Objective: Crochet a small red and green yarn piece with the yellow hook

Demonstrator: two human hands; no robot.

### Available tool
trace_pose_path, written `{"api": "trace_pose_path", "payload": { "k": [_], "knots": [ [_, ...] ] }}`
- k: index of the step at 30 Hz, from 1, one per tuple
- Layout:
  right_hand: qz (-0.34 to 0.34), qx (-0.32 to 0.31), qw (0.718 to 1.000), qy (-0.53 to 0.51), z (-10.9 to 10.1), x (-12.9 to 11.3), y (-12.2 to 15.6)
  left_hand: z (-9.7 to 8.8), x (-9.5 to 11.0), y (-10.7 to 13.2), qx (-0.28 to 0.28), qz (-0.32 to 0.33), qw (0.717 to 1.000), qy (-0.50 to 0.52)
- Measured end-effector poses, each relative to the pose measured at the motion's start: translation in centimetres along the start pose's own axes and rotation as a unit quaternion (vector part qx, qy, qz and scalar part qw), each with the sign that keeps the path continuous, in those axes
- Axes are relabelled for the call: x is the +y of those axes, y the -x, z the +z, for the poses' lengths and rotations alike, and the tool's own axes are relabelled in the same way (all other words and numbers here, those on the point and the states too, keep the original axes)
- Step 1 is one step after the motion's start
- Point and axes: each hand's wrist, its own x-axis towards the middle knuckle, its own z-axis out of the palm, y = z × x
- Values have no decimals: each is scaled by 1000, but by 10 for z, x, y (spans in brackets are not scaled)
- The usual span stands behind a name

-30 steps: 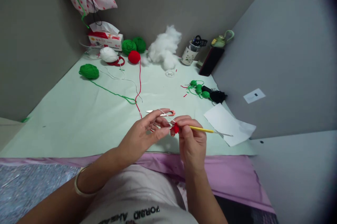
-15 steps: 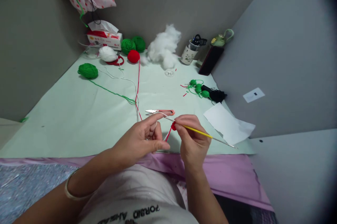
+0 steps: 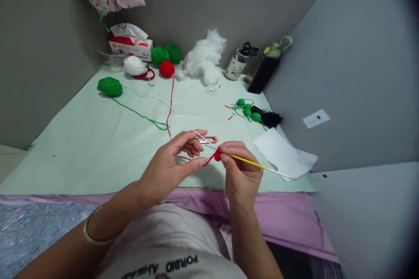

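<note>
My right hand grips a yellow-handled crochet hook and pinches a small red crocheted piece against it. The hook's thin metal tip points left, toward my left hand. White yarn runs over the left index finger to the work; the other fingers curl loosely and the thumb is stretched out. Red yarn leads from the piece to the left thumb and on behind the hand. Thread snips with an orange handle lie just beyond, their blades hidden by my left fingers.
At the back stand a tissue box, a red yarn ball, a white yarn ball, stuffing, a cup and a dark phone. Green crocheted balls and white paper lie right; a green skein lies left.
My left hand has shifted slightly left and up, its fingers opening somewhat and covering the snips' blades. The red yarn now slants toward the left thumb. My right hand stays nearly in place.
</note>
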Motion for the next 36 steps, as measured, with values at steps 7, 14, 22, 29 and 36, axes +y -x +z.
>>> {"api": "trace_pose_path", "payload": {
  "k": [7,14,22,29,36],
  "knots": [
    [-32,5,998,47,5,-4,2,16,3,-2,15,50,999,-14],
    [-73,8,993,96,4,-2,7,12,5,0,-24,30,999,18],
    [-85,16,991,106,3,-1,9,7,2,9,-26,10,999,34],
    [-48,37,996,69,9,2,7,13,-2,3,19,48,997,50],
    [-63,51,994,72,17,1,8,31,-7,-2,124,41,989,73]
  ]
}}
